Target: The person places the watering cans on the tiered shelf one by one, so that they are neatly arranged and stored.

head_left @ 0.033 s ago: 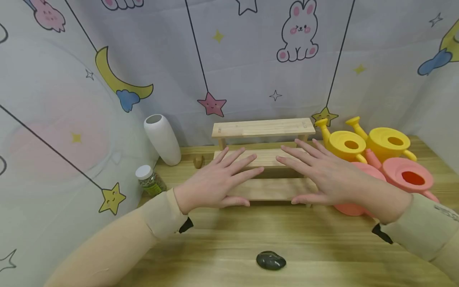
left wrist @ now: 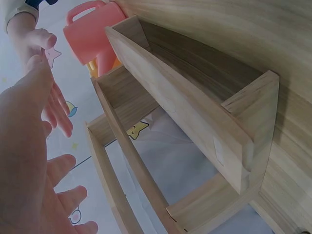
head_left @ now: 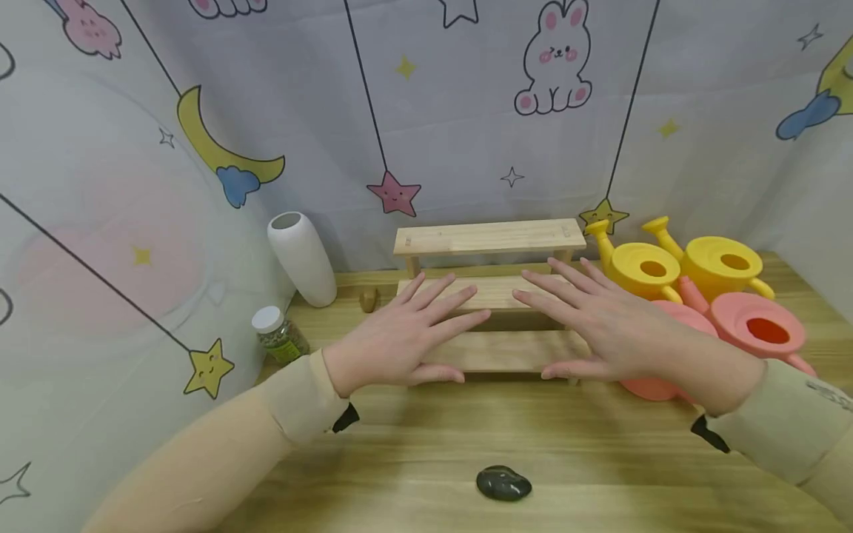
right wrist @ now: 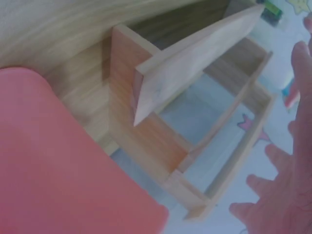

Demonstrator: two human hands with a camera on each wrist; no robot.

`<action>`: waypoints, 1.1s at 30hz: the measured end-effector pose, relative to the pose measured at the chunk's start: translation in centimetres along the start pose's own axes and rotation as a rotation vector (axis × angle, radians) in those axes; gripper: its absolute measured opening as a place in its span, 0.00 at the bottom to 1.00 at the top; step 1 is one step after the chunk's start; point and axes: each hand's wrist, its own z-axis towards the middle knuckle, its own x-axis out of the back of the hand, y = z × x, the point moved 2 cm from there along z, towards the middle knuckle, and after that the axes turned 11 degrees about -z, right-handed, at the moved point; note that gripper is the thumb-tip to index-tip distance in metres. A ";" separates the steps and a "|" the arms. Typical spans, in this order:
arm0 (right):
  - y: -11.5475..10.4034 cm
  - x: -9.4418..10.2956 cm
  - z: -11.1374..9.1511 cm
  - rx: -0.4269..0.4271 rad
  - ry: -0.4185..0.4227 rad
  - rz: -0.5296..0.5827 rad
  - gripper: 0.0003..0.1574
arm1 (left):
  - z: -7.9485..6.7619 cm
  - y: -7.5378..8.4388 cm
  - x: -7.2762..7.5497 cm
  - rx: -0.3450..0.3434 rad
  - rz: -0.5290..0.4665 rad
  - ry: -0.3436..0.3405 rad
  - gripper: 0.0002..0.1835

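Pale wood makes up the three-tiered rack (head_left: 489, 237), on which the work seems to centre. Yellow watering cans (head_left: 706, 277) and pink watering cans (head_left: 728, 326) crowd its right side; a white vase (head_left: 306, 263) stands to its left. The left hand (head_left: 413, 333) and right hand (head_left: 593, 318) hover over the rack, fingers spread, holding nothing, seemingly apart from its boards. Left of the rack sits a lidded jar (head_left: 283, 340); in front, a dark stone (head_left: 503, 483); near its left end, a small brown object (head_left: 369, 299). Nothing has shifted since the preceding head view, so handling probably hasn't begun.
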 end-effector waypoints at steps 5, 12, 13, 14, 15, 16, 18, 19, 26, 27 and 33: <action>-0.2 0.0 0.1 0.001 0.002 -0.006 0.64 | -0.1 0.0 0.2 -0.004 0.006 0.001 0.46; -0.3 0.4 0.4 0.001 0.019 -0.001 0.65 | -0.3 0.0 0.5 0.007 0.011 -0.008 0.46; -0.4 0.5 0.4 -0.001 0.025 0.002 0.65 | -0.3 0.0 0.6 0.010 0.010 -0.007 0.46; -0.4 0.7 0.4 -0.005 0.034 0.005 0.65 | -0.3 0.0 0.7 0.011 0.011 0.000 0.46; -0.4 0.9 0.4 -0.013 0.046 0.012 0.66 | -0.4 0.0 0.9 0.016 0.008 0.007 0.46; -0.3 1.2 0.3 -0.025 0.065 0.018 0.66 | -0.4 -0.1 1.0 0.025 0.005 0.019 0.46; -0.2 1.8 -0.1 -0.064 0.112 0.039 0.67 | -0.5 -0.1 1.4 0.055 -0.016 0.063 0.46; 0.0 2.2 -0.5 -0.094 0.143 0.050 0.66 | -0.7 -0.3 1.5 0.078 -0.032 0.096 0.46; 1.8 3.7 -6.5 -0.512 0.311 0.146 0.58 | -2.5 -1.3 0.8 0.394 -0.327 0.402 0.46; 2.1 3.6 -7.6 -0.580 0.317 0.158 0.56 | -3.0 -1.5 0.3 0.458 -0.390 0.428 0.46; 3.5 2.1 -12.9 -1.015 0.235 0.127 0.55 | -5.6 -1.8 -3.9 0.787 -0.741 0.444 0.50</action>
